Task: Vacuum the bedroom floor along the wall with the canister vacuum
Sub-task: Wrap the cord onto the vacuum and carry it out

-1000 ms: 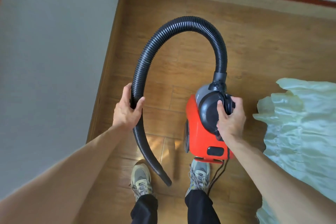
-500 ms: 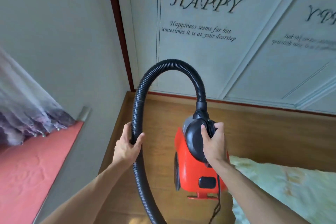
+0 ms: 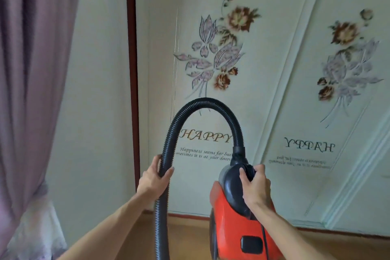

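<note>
A red canister vacuum (image 3: 230, 224) with a black and grey top hangs in the air at lower centre-right. My right hand (image 3: 254, 186) grips its black carry handle from above. Its black ribbed hose (image 3: 202, 104) arches up from the canister's top and comes down on the left. My left hand (image 3: 153, 179) grips the hose on that falling side. The hose's lower end runs out of the bottom of the view, so its nozzle is hidden. A thin black cord (image 3: 264, 238) hangs down the canister's back.
A pale wardrobe door (image 3: 274, 91) with flower prints and the word HAPPY fills the view ahead. A dark red frame post (image 3: 133, 69) stands left of it. A mauve curtain (image 3: 29, 69) hangs at the far left. Wooden floor (image 3: 187, 236) shows at the bottom.
The view has tilted up from the floor and my feet to the wardrobe door and curtain. Both hands keep the same hold on hose and handle, with the vacuum lifted.
</note>
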Demonstrator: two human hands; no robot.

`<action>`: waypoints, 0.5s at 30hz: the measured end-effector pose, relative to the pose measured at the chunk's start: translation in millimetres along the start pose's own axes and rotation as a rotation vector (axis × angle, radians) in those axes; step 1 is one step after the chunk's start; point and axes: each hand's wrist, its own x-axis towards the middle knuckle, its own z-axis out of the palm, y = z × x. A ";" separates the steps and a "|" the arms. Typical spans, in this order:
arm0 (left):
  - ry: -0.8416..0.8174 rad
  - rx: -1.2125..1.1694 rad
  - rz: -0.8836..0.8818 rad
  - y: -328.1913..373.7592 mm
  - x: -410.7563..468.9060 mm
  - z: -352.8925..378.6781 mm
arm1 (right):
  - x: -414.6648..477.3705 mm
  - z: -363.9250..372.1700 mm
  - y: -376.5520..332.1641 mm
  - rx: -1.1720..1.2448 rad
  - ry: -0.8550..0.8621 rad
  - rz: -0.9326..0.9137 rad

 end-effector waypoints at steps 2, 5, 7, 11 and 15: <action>-0.004 0.007 0.037 33.0 5.8 -11.0 | 16.3 -21.7 -22.3 0.005 0.022 -0.012; 0.015 0.041 0.095 79.5 14.3 -25.8 | 38.1 -55.5 -54.1 0.014 0.045 -0.028; 0.038 0.064 0.127 109.9 19.6 -33.3 | 51.4 -75.9 -70.3 0.029 0.066 -0.035; 0.066 0.110 0.184 162.0 25.9 -39.8 | 73.9 -108.4 -96.0 0.079 0.106 -0.026; 0.066 0.114 0.203 200.1 26.8 -33.3 | 89.0 -139.2 -119.0 0.128 0.145 -0.003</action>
